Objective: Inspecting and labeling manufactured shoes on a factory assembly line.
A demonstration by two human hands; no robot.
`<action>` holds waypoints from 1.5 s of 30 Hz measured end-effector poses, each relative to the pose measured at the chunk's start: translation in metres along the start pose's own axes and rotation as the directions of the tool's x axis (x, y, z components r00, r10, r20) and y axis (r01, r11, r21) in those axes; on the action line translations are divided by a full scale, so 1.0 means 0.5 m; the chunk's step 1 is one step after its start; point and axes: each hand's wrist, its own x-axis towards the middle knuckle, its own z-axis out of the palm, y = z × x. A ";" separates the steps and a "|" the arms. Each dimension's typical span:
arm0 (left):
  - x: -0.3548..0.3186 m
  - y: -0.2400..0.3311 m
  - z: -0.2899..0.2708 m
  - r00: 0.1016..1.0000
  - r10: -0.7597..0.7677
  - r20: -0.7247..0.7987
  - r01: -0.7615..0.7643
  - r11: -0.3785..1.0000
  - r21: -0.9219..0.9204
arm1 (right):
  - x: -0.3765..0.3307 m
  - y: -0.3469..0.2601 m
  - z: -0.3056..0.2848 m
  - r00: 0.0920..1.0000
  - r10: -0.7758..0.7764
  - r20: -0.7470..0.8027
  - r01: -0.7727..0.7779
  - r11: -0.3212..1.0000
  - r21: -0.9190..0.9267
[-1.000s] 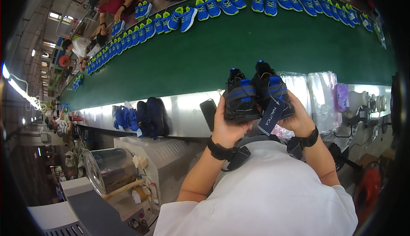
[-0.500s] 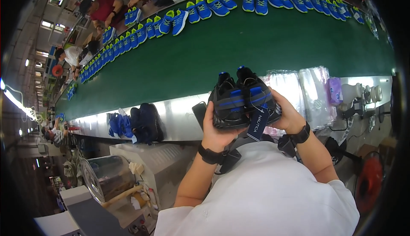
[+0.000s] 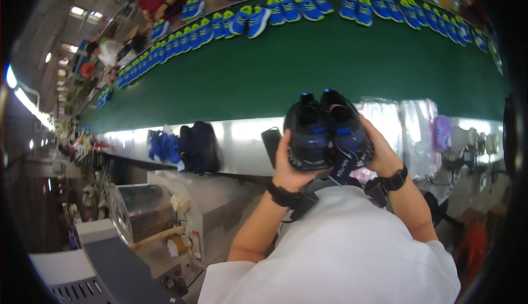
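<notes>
A pair of black sneakers [image 3: 311,139] with blue accents is held up side by side in front of me, heels toward me. My left hand [image 3: 291,163] is closed round the outer side of the left shoe. On the other side my right hand [image 3: 383,152] grips the right shoe. From the pair hangs a dark blue tag [image 3: 343,169] on a loop. Past my left fingers a dark phone-like slab [image 3: 271,143] lies on the metal ledge. The soles' undersides are hidden.
Blue-and-lime sneakers [image 3: 257,20] line the far edge of the green conveyor belt [image 3: 231,78]. Dark blue shoes [image 3: 199,147] sit on the ledge at left. Clear plastic bags [image 3: 418,133] and a purple pack [image 3: 441,132] lie at right. A grey machine [image 3: 192,205] stands at lower left. Co-workers work beyond.
The view has shifted, so the belt and ledge items appear farther right. The pair stays between both hands, with its heels tipped slightly and the tag swung.
</notes>
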 end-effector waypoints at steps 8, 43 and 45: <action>-0.015 -0.010 -0.035 0.990 0.130 -0.055 -0.132 0.990 -0.044 | 0.041 0.029 -0.107 0.813 -0.531 0.238 0.329 0.083 -0.941; 0.021 -0.036 0.036 0.998 0.025 -0.050 -0.001 0.905 0.425 | -0.067 -0.047 -0.062 0.944 -0.261 0.203 0.245 0.139 -0.960; 0.049 -0.022 -0.007 0.986 0.046 -0.157 0.044 0.850 0.525 | -0.114 -0.065 -0.088 0.946 -0.300 0.122 0.206 0.267 -0.941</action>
